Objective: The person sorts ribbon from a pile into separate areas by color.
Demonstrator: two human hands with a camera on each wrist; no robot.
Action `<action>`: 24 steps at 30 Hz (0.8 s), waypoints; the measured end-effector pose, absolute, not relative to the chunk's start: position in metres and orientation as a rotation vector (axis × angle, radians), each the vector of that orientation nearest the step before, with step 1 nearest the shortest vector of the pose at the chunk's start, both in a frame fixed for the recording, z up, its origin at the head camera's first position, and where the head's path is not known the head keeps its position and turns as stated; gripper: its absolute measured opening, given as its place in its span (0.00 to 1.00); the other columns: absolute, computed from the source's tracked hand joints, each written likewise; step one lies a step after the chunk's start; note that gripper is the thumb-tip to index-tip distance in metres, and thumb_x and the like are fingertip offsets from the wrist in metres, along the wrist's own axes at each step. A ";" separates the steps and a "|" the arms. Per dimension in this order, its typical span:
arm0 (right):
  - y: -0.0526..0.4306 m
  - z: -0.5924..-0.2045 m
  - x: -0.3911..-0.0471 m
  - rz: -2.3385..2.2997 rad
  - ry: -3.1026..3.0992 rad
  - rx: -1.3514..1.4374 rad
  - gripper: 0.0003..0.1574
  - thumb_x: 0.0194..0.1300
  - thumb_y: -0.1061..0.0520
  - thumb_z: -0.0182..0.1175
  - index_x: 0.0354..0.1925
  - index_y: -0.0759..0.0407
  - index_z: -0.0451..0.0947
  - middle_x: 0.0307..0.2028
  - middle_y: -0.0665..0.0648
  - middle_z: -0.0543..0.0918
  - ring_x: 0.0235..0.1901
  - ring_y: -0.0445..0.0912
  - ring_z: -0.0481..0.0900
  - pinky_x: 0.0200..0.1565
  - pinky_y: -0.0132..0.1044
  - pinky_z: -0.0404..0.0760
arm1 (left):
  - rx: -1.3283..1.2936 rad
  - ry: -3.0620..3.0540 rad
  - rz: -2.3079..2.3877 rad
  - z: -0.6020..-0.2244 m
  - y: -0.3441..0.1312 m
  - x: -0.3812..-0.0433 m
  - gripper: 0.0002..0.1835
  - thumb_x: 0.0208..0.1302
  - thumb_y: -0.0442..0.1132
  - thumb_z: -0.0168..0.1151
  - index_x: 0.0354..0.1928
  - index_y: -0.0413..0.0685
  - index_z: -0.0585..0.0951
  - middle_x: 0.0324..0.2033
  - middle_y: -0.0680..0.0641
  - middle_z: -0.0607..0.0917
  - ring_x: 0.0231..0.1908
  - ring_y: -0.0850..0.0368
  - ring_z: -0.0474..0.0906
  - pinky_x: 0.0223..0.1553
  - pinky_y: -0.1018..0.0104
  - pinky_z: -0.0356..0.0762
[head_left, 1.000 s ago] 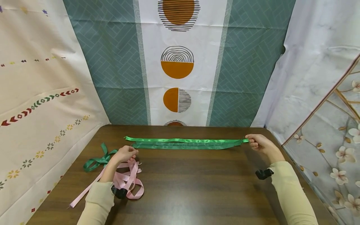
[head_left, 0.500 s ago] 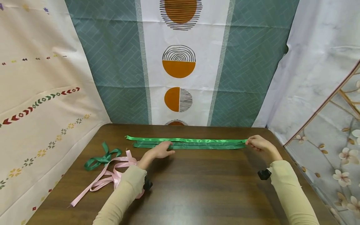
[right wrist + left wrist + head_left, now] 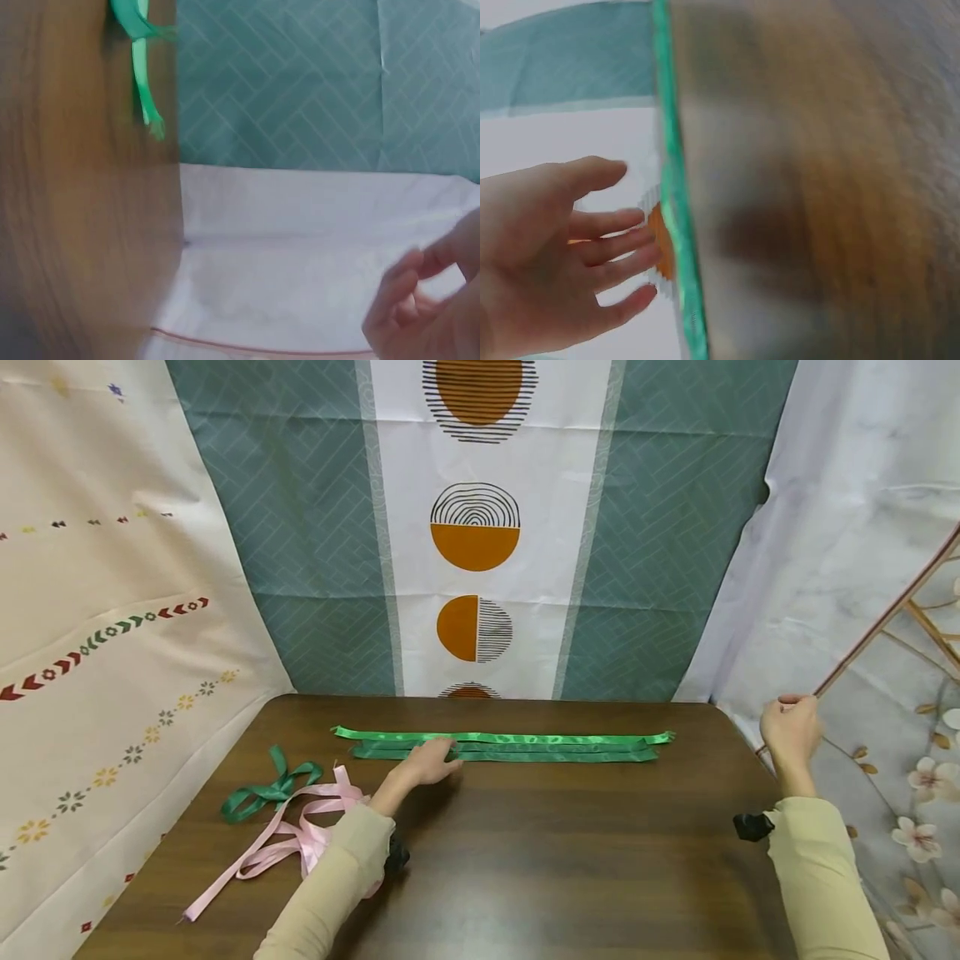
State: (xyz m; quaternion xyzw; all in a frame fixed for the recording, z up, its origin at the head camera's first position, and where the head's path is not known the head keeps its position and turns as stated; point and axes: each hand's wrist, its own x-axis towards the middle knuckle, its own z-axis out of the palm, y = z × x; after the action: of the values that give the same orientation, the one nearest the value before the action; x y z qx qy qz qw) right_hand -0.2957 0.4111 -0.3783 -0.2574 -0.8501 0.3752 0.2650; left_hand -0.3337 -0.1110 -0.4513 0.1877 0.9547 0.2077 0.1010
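Observation:
A bright green ribbon [image 3: 540, 739] lies stretched from left to right near the table's back edge. Darker green ribbon strips [image 3: 555, 755] run parallel just in front of it. My left hand [image 3: 426, 762] reaches over the left-middle part of these strips, covering a short stretch. In the left wrist view its fingers [image 3: 622, 244] are spread and extended, with nothing gripped. Off to the right, my right hand [image 3: 793, 731] is raised beyond the ribbon ends, its fingers loosely curled and holding nothing. The right wrist view shows the loose ribbon end [image 3: 142, 82] lying apart from that hand.
A tangled pink ribbon [image 3: 258, 852] lies on the left of the brown wooden table [image 3: 570, 860], partly hidden by my left forearm. Behind it sits a looped dark green ribbon [image 3: 258, 793]. Patterned cloths [image 3: 480, 635] hang around the back and sides.
My left hand has moved from the pink ribbon rightward onto the green strips. My right hand has let go of the bright green ribbon's right end and moved away to the right.

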 end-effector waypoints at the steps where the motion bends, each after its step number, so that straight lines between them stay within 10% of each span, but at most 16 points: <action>1: 0.411 -0.379 -0.295 1.018 -2.337 -0.661 0.24 0.66 0.57 0.38 0.54 0.70 0.68 0.33 0.60 0.78 0.37 0.59 0.76 0.38 0.47 0.69 | 0.567 2.836 0.684 -0.449 -0.114 -0.333 0.21 0.71 0.43 0.53 0.59 0.35 0.74 0.58 0.37 0.77 0.60 0.40 0.72 0.61 0.41 0.66; 6: 0.392 -0.391 -0.301 1.078 -2.459 -0.446 0.25 0.69 0.56 0.39 0.54 0.70 0.73 0.16 0.31 0.69 0.17 0.30 0.70 0.26 0.30 0.68 | 0.622 2.860 0.932 -0.434 -0.137 -0.329 0.17 0.71 0.39 0.53 0.54 0.35 0.78 0.51 0.38 0.82 0.53 0.41 0.77 0.52 0.47 0.75; 13: 0.339 -0.401 -0.305 1.142 -2.598 -0.080 0.20 0.72 0.59 0.41 0.48 0.70 0.76 0.25 0.51 0.77 0.20 0.35 0.74 0.25 0.32 0.73 | 0.611 2.801 1.044 -0.419 -0.181 -0.318 0.17 0.73 0.41 0.51 0.52 0.35 0.79 0.46 0.36 0.84 0.46 0.41 0.80 0.46 0.50 0.77; 24: 0.276 -0.405 -0.305 1.421 -2.758 0.184 0.16 0.74 0.59 0.44 0.48 0.68 0.75 0.24 0.52 0.74 0.21 0.42 0.71 0.24 0.35 0.72 | 0.377 2.690 1.120 -0.403 -0.216 -0.294 0.18 0.73 0.41 0.49 0.51 0.30 0.77 0.37 0.40 0.83 0.37 0.48 0.82 0.39 0.62 0.73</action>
State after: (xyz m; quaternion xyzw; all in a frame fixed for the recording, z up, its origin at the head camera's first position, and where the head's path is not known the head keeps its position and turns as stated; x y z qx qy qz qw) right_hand -0.3048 0.2756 -0.4049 0.0591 -0.8872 0.4572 0.0167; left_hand -0.2938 -0.2157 -0.4031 0.1278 0.9108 0.3791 0.1017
